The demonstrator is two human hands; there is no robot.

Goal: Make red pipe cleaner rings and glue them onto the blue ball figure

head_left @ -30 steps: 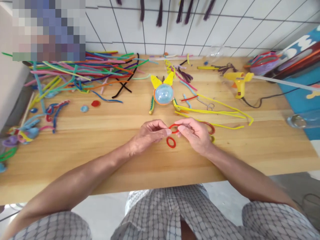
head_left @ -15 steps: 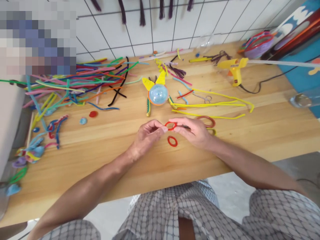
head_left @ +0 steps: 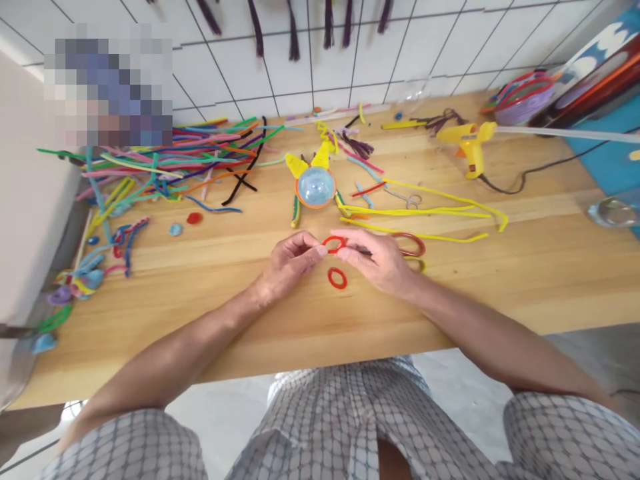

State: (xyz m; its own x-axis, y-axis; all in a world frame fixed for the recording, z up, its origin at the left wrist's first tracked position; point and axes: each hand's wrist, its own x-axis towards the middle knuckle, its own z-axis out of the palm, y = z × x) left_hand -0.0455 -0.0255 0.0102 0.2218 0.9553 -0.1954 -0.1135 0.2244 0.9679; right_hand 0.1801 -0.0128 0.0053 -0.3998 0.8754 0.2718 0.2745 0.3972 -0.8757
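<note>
My left hand point(head_left: 290, 262) and my right hand point(head_left: 375, 257) meet over the wooden table point(head_left: 300, 313), both pinching a small red pipe-cleaner ring point(head_left: 333, 243) from either side. A second red ring point(head_left: 337, 278) lies flat on the table just below them. Beyond the hands sits a clear blue ball with yellow pipe-cleaner ears and an orange band point(head_left: 315, 187). A larger red-brown loop point(head_left: 413, 244) lies to the right of my right hand.
A pile of many-coloured pipe cleaners point(head_left: 165, 167) covers the back left. Long yellow pipe cleaners point(head_left: 430, 210) and small scissors point(head_left: 409, 198) lie right of the ball. A yellow glue gun point(head_left: 467, 141) with its cord stands at the back right. A tiled wall lies behind.
The hands stay pinched on the red ring; they hardly move. The camera view has shifted slightly, so the scene sits a little differently in the picture.
</note>
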